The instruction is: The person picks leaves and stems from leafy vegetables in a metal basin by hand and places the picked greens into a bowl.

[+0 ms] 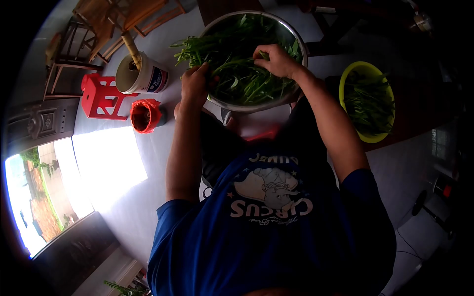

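Note:
A wide metal basin (302,42) full of leafy green stems (247,81) stands in front of me at the top of the view. At its left rim my left hand (195,81) is closed round a bunch of the stems, whose ends stick out past the rim. Over the right part of the basin my right hand (276,60) is pinched on a green stem, its fingertips pointing left. To the right, a yellow-green basin (391,101) holds more long green leaves (366,106).
A white bucket (127,79) with a stick in it stands at the left by a red stool (94,98). Below it is a small bin (144,117) lined with a red bag. Wooden chairs (96,29) are at the upper left, an open doorway (47,182) at the lower left.

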`<action>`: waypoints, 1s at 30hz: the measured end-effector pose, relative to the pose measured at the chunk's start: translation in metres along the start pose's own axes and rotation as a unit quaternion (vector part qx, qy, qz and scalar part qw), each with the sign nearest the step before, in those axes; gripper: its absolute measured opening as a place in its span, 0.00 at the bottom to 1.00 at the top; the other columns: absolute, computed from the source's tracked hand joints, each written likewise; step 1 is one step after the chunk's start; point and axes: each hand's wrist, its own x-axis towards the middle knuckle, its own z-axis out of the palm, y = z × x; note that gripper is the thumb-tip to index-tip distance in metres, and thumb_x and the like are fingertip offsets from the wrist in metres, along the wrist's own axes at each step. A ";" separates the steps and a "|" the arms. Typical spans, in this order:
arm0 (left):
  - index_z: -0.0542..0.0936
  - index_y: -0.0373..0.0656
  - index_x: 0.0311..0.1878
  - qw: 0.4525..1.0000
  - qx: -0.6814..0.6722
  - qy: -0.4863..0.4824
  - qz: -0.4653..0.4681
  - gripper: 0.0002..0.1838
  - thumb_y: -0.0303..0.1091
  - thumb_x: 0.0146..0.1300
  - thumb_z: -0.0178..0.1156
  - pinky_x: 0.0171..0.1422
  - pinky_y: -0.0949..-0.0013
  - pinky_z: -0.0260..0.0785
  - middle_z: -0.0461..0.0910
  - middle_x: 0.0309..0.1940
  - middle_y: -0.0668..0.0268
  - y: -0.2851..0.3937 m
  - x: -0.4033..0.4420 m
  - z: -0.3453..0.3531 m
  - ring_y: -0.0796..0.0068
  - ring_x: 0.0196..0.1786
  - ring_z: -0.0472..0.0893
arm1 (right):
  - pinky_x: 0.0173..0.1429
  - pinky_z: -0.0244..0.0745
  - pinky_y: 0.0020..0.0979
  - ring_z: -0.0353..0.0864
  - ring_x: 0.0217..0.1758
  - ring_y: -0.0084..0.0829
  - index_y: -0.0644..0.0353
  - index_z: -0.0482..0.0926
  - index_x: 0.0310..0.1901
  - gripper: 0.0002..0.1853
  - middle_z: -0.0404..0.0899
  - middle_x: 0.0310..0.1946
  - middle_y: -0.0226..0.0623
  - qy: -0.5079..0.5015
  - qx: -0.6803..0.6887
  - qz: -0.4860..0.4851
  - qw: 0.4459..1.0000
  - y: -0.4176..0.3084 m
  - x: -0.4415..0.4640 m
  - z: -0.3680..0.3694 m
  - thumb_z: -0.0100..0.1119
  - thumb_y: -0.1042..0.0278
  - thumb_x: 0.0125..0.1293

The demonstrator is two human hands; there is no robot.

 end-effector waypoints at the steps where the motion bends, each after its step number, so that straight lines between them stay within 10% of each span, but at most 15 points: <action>1: 0.78 0.27 0.48 1.000 -0.001 -0.001 0.003 0.14 0.32 0.74 0.58 0.30 0.71 0.71 0.81 0.36 0.57 -0.001 -0.001 0.001 0.68 0.29 0.81 | 0.38 0.73 0.37 0.81 0.31 0.30 0.61 0.85 0.41 0.08 0.83 0.29 0.39 0.002 -0.018 -0.011 1.000 -0.001 0.000 0.000 0.67 0.66 0.66; 13: 0.80 0.31 0.44 0.996 0.076 -0.014 0.036 0.12 0.35 0.74 0.59 0.30 0.71 0.71 0.80 0.32 0.62 -0.006 -0.003 0.008 0.70 0.28 0.81 | 0.35 0.77 0.42 0.84 0.29 0.42 0.63 0.83 0.33 0.08 0.82 0.25 0.48 0.092 -0.037 0.083 0.992 -0.002 -0.005 0.009 0.67 0.67 0.58; 16: 0.81 0.33 0.42 0.988 0.143 -0.016 0.055 0.13 0.36 0.74 0.58 0.31 0.71 0.71 0.81 0.31 0.63 -0.008 -0.009 0.017 0.72 0.28 0.80 | 0.35 0.80 0.43 0.85 0.30 0.45 0.64 0.82 0.31 0.07 0.82 0.27 0.47 0.104 -0.337 -0.091 0.931 0.000 -0.007 0.017 0.65 0.69 0.53; 19: 0.82 0.33 0.41 0.971 0.232 -0.001 0.066 0.13 0.36 0.74 0.58 0.32 0.72 0.71 0.81 0.31 0.64 -0.002 -0.021 0.027 0.73 0.28 0.80 | 0.38 0.78 0.51 0.84 0.38 0.52 0.62 0.76 0.32 0.04 0.79 0.32 0.49 0.028 -0.368 -0.065 0.927 0.004 -0.008 0.023 0.60 0.74 0.55; 25: 0.82 0.32 0.35 0.992 0.116 0.025 0.043 0.14 0.35 0.71 0.59 0.33 0.70 0.72 0.82 0.27 0.60 -0.012 -0.008 0.016 0.72 0.26 0.81 | 0.30 0.64 0.32 0.66 0.23 0.20 0.64 0.75 0.28 0.09 0.71 0.17 0.34 0.163 0.060 0.025 0.984 0.015 0.000 0.023 0.61 0.70 0.63; 27: 0.82 0.32 0.35 0.996 0.084 0.025 0.027 0.14 0.35 0.71 0.59 0.33 0.70 0.72 0.82 0.26 0.60 -0.014 -0.007 0.017 0.73 0.25 0.80 | 0.31 0.68 0.37 0.74 0.23 0.29 0.64 0.75 0.28 0.07 0.74 0.20 0.38 0.158 0.093 0.050 0.982 0.018 0.001 0.023 0.60 0.72 0.61; 30: 0.83 0.30 0.35 0.991 0.121 0.013 0.055 0.14 0.35 0.70 0.60 0.32 0.70 0.73 0.82 0.25 0.59 -0.017 -0.008 0.018 0.72 0.25 0.81 | 0.35 0.74 0.45 0.81 0.30 0.43 0.63 0.75 0.30 0.05 0.78 0.26 0.44 0.134 -0.311 -0.022 0.941 0.013 -0.005 0.023 0.60 0.73 0.59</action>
